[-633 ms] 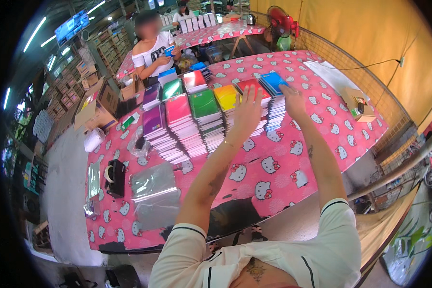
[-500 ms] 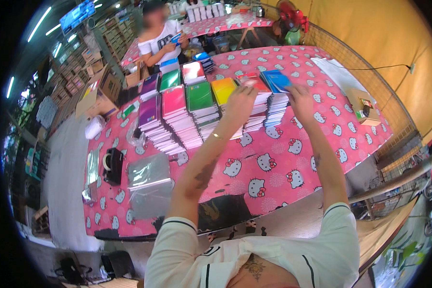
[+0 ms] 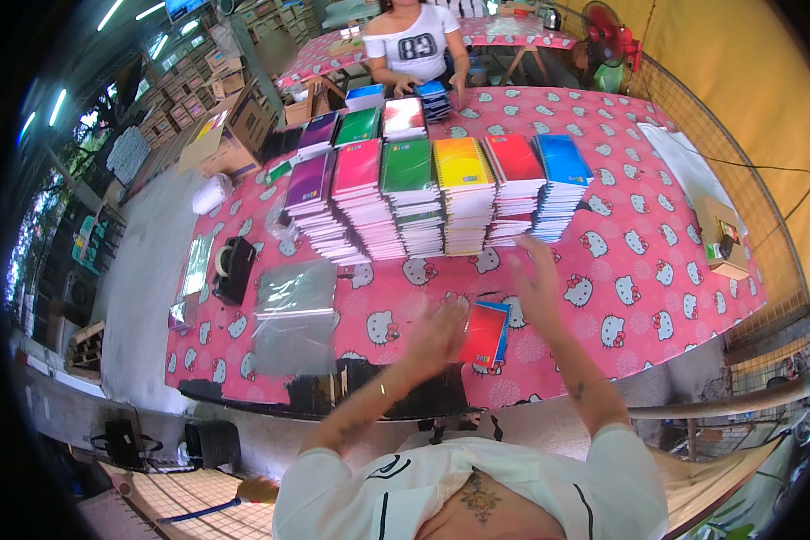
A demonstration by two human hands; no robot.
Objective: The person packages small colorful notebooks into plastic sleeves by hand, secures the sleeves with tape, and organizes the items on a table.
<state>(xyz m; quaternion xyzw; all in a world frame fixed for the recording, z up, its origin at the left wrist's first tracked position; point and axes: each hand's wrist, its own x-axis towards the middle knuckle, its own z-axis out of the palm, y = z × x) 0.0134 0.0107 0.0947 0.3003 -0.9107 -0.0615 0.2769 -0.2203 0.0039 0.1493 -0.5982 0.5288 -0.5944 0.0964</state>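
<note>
"Where are the person's left fingers (image 3: 454, 319)?"

"Touching the left edge of a red spiral notebook (image 3: 486, 335). They're blurred, so I can't tell whether they grip it or only press on it."

"And the right fingers (image 3: 540, 258)?"

"Spread open, holding nothing, just beyond the notebook's upper right corner."

"Is anything under the red one?"

"A blue notebook (image 3: 506, 317), peeking out along the side nearer the right fingers. Both lie on the pink patterned surface (image 3: 639, 279)."

"What stands beyond the fingers?"

"A row of tall notebook stacks: purple (image 3: 310, 180), pink (image 3: 356, 166), green (image 3: 407, 166), yellow (image 3: 463, 162), red (image 3: 515, 159) and blue (image 3: 563, 160). The right fingertips are near the foot of the red stack."

"And to the left of the left fingers?"

"Clear plastic sheets (image 3: 294, 315), with a black tape dispenser (image 3: 234, 270) farther out."

"Anyone else?"

"A person in a white top (image 3: 418, 45), far beyond the fingers, hands at a small pile of blue notebooks (image 3: 434, 102)."
</note>
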